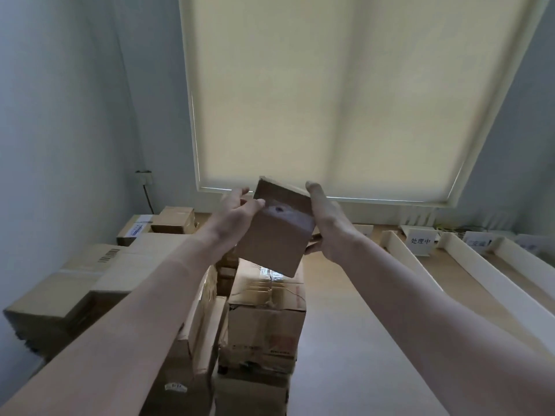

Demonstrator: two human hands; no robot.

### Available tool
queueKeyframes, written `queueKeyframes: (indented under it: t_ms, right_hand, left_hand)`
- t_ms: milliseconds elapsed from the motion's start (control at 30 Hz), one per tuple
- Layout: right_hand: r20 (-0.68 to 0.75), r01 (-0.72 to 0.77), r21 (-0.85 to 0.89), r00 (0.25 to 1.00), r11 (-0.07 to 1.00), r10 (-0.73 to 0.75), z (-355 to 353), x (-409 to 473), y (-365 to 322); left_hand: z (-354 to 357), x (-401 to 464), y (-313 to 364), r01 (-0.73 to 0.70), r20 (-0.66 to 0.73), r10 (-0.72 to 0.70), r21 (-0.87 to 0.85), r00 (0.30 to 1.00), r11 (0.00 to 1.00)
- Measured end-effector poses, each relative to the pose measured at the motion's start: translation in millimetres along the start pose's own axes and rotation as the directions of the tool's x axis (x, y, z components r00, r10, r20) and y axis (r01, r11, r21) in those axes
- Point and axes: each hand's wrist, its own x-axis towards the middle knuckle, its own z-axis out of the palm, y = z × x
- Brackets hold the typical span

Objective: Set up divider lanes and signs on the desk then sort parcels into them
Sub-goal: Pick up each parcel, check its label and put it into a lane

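- A small brown cardboard parcel (pixel 277 226) is held up in the air, tilted, above a stack of boxes (pixel 265 319) at the left part of the desk (pixel 345 340).
- The parcel is gripped from both sides: the left hand (pixel 232 216) is curled round its left edge, thumb on the near face; the right hand (pixel 326 223) is clamped along its right edge, fingers behind it.
- A dark spot is seen on the parcel's near face.
- More cardboard cartons (pixel 99 277) are piled to the left.
- White divider strips (pixel 486 271) are laid in lanes across the right part of the desk.
- A white sign (pixel 420 241) with printed characters is stood at the head of one lane; further signs to its right are blurred.
- A drawn roller blind (pixel 345 94) is seen behind.
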Motion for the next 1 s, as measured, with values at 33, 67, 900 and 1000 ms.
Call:
queueKeyframes:
  t_ms: [33,67,900,1000]
  right_hand:
    - [-0.002,-0.008,0.061,1.000,0.998,0.008,-3,-3,-5]
    - [0.006,-0.013,0.118,1.000,0.993,0.013,-5,-4,-9]
    - [-0.031,0.503,0.279,0.856,0.818,-0.516,-19,-23,8]
    - [-0.027,0.505,0.286,0.854,0.814,-0.520,-18,-23,6]
  left_hand:
    - [-1,1,3,0.006,-0.008,-0.006,-0.034,1.000,0.999]
    - [-2,1,7,-0.001,-0.010,0.000,-0.070,1.000,0.998]
    - [-3,-7,9,-0.132,-0.121,0.100,-0.295,0.988,0.946]
    - [-2,-6,8,-0.152,-0.141,0.113,-0.306,0.984,0.940]
